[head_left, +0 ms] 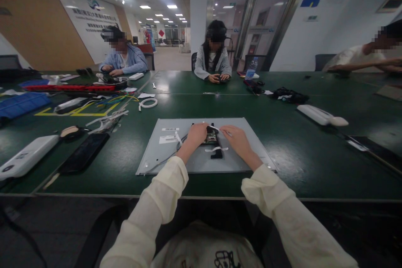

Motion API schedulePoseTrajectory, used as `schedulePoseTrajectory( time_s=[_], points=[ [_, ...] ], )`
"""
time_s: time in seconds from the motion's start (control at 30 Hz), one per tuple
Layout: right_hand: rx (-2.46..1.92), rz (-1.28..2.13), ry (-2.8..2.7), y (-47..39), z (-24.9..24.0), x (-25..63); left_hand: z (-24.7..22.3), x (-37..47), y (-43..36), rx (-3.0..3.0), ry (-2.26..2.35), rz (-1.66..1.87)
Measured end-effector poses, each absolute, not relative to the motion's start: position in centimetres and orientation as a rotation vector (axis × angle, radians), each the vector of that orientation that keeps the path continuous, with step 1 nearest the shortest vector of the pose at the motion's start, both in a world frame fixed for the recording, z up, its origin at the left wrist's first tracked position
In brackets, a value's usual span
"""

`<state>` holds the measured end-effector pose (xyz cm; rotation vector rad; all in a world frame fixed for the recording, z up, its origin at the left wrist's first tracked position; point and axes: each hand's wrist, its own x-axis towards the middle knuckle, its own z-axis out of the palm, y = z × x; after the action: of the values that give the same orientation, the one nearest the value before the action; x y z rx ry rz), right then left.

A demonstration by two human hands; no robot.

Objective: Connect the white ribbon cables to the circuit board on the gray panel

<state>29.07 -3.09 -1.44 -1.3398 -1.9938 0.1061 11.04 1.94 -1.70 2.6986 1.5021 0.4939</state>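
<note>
A flat grey panel [176, 163], like the back of a display, lies on the table in front of me. Near its middle a small circuit board [211, 138] shows beside a black bracket [216, 154]. Above the board a thin white strip [215, 127], like tape, runs between my two hands. My left hand [197, 135] is closed at the strip's left end, its fingertips partly hidden. With fingers pinched, my right hand [238, 139] holds the other end. Another white strip [216, 149] crosses the bracket. A grey cable [163, 160] runs to the panel's lower left.
To the left lie a black phone-like slab [84, 153], a white device [29, 157], loose white strips [108, 120] and a tape roll [148, 103]. A blue tray [23, 106] stands farther left. Another white device [317, 114] lies right. Several people sit around the table; a bottle [251, 69] stands opposite.
</note>
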Motion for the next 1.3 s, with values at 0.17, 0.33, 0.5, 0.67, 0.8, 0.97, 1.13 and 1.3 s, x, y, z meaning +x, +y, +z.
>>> schedulePoseTrajectory(
  time_s=[0.17, 0.33, 0.5, 0.67, 0.8, 0.97, 1.13, 1.3],
  points=[
    [-1.36, 0.106, -1.909, -3.4, -1.4, 28.8, -1.7, 11.1, 2.0, 2.677, 1.521, 0.484],
    [-1.355, 0.135, -1.893, -3.2, -2.0, 28.7, -1.6, 11.2, 2.1, 2.682, 1.488, 0.475],
    [-1.36, 0.062, -1.954, -3.4, -2.2, 28.8, -1.4, 11.2, 2.0, 2.686, 1.466, 0.454],
    [-1.425, -0.029, -2.068, -3.6, -2.3, 28.9, -1.6, 11.1, 2.1, 2.701, 1.455, 0.44],
    [-1.429, -0.003, -2.184, -3.5, -2.4, 28.9, -2.0, 11.1, 2.4, 2.734, 1.427, 0.457],
    [-1.401, -0.019, -2.248, -3.5, -2.1, 28.7, -2.2, 11.1, 2.6, 2.746, 1.414, 0.47],
    [-1.401, -0.083, -2.328, -3.7, -1.8, 28.5, -1.9, 11.1, 2.3, 2.734, 1.451, 0.455],
    [-1.472, -0.097, -2.321, -4.3, -1.5, 28.2, -1.7, 11.2, 2.0, 2.742, 1.486, 0.396]
  ],
)
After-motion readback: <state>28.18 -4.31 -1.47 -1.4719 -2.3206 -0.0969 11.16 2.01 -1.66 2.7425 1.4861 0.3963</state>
